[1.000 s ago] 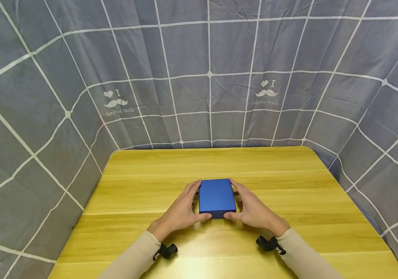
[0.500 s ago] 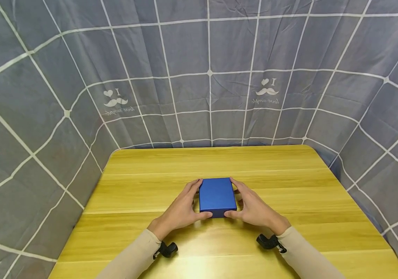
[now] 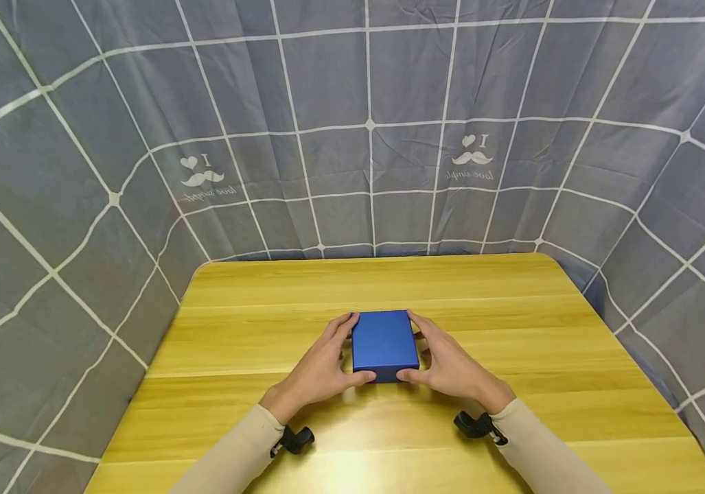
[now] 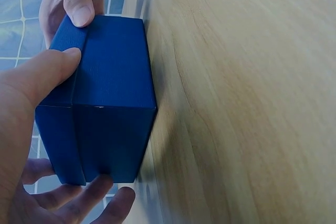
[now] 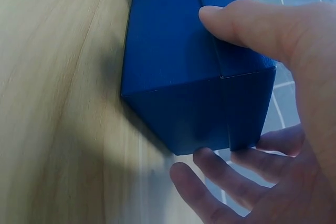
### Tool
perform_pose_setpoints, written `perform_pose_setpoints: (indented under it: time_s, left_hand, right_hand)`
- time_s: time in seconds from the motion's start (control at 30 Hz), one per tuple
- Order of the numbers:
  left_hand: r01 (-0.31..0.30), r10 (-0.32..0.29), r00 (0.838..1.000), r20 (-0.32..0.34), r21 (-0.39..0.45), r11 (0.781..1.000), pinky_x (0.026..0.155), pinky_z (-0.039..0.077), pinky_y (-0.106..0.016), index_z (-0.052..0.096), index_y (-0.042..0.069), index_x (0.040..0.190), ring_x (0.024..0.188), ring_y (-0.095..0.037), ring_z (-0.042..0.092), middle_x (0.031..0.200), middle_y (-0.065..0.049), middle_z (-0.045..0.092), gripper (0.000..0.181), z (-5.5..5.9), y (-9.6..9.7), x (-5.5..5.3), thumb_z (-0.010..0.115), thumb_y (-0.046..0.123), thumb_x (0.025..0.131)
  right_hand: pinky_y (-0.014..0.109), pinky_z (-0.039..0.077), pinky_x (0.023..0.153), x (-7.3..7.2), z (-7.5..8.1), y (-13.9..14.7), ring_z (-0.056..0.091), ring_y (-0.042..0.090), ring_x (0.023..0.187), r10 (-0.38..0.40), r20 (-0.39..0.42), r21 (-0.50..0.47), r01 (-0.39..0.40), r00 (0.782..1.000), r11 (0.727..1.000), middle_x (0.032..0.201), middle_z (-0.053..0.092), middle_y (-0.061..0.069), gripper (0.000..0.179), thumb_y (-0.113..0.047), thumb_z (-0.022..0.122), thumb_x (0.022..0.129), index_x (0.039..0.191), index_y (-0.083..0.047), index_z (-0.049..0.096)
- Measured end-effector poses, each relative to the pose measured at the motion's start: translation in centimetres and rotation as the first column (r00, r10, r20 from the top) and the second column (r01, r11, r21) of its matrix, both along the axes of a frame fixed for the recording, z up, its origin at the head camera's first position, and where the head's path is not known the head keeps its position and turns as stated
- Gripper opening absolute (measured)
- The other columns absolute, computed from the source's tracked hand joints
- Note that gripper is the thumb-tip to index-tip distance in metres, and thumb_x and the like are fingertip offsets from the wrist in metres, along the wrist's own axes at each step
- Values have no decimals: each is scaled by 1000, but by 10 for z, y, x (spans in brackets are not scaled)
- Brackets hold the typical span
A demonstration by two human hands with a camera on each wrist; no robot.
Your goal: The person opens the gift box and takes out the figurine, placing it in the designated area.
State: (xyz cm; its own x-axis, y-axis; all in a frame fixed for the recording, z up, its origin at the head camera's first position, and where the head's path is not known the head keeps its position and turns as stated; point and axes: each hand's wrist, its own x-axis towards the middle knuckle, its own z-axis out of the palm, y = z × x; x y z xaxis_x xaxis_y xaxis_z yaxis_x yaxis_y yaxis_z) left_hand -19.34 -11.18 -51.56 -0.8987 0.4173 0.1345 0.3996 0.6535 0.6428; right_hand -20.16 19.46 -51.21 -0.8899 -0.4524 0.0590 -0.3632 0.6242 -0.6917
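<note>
A blue lidded box [image 3: 384,339] rests on the table in front of me, its lid seam running around the sides near the top. My left hand [image 3: 318,367] grips its left side. In the left wrist view the thumb [image 4: 60,66] lies across the lid seam on the near face, and fingers reach round the far side. My right hand [image 3: 454,363] holds the opposite side in the same way. Its thumb [image 5: 236,22] presses the near face by the seam in the right wrist view. The lid is on; the inside of the box is hidden.
The yellow wood-grain table [image 3: 235,295] extends around the box. A grey-blue curtain [image 3: 327,82] with white grid lines hangs behind it and along both sides. Black wrist mounts [image 3: 295,440] sit below the beige sleeves [image 3: 237,449].
The whole scene has shifted slightly upward in the head view, the table edge included. Both hands keep their hold, and the box has not visibly moved on the table.
</note>
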Motion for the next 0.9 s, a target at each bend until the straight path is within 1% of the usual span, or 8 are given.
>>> perform_pose_setpoints:
  time_s: [0.13,0.27,0.53,0.63,0.8,0.9]
  left_hand:
    - [3,-4,1000,7,11,1000,106,66,-49,29,15,187,153,-37,66,191,-16,31,116,1,0,0,95,52,99]
    - [1,-1,1000,5,15,1000,106,67,-49,28,16,187,153,-37,66,191,-15,32,116,2,0,0,95,52,99]
    - [-1,1,1000,-12,3,1000,105,67,-49,29,18,187,150,-37,68,191,-16,32,116,3,0,1,95,53,98]
    - [-3,3,1000,-12,5,1000,107,67,-50,29,18,187,151,-39,67,191,-16,33,116,4,-1,2,96,52,98]
    - [-7,7,1000,-19,-4,1000,115,64,-56,30,18,187,157,-42,63,191,-16,33,116,6,-1,2,96,52,98]
    - [-10,10,1000,-21,-4,1000,117,63,-57,30,19,187,157,-42,62,191,-16,33,116,7,-1,2,96,52,98]
  right_hand:
    - [65,58,122,0,0,0,69,41,146,-6,-5,6,6,1000,1000,186,40,25,124,-49,95,98,187,-6,20]
    - [66,58,123,0,1,0,69,40,146,-9,-6,7,9,1000,1000,186,40,24,124,-50,95,98,187,-7,21]
    - [61,61,120,0,1,1,68,40,147,-7,-12,13,7,1000,1000,185,41,24,124,-51,95,98,187,-8,20]
    - [61,62,119,0,1,1,68,41,148,-4,-13,9,4,1000,1000,186,41,24,124,-51,95,98,187,-9,20]
    - [60,64,118,0,4,0,66,42,150,6,-8,-8,-6,1000,1000,185,41,24,124,-50,95,99,188,-9,19]
    - [60,64,118,-1,6,0,66,43,150,9,-6,-15,-9,1000,1000,186,40,24,124,-50,95,99,188,-9,19]
